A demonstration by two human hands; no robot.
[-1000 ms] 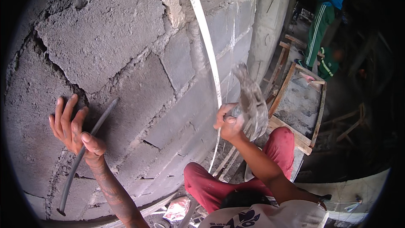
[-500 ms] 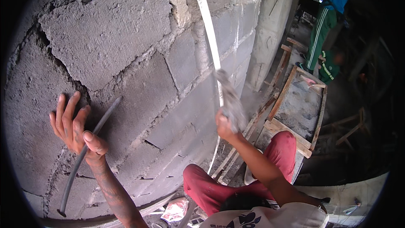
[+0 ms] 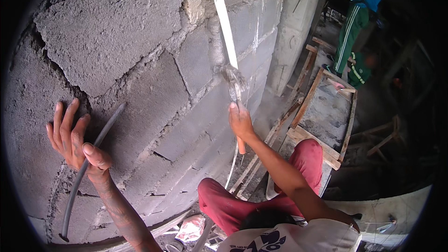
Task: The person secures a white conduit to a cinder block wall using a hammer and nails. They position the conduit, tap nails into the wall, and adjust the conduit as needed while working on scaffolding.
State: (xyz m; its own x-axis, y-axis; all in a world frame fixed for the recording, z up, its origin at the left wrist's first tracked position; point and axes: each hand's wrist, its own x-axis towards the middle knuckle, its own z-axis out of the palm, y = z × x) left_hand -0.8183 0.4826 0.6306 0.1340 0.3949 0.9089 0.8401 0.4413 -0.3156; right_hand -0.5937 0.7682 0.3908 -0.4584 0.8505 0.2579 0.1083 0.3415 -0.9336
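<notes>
My left hand lies against the grey concrete block wall with its fingers spread. A dark, slightly bent rod passes through the crook of its thumb. My right hand is closed around a trowel; the end of the orange-brown handle shows below the fist. The mortar-smeared trowel blade points up, at the wall beside a vertical groove. Along that groove runs a long white pipe, partly hidden behind the blade and hand.
Right of my knees stands a wood-framed mortar trough, with a pink-handled tool at its far end. Timber planks lie along the wall foot. Farther off are a person in green trousers and another in green, low down.
My right hand has shifted slightly up and left, and the trowel blade, blurred before, now stands upright nearer the groove. My left hand keeps its place on the wall. The view has shifted slightly.
</notes>
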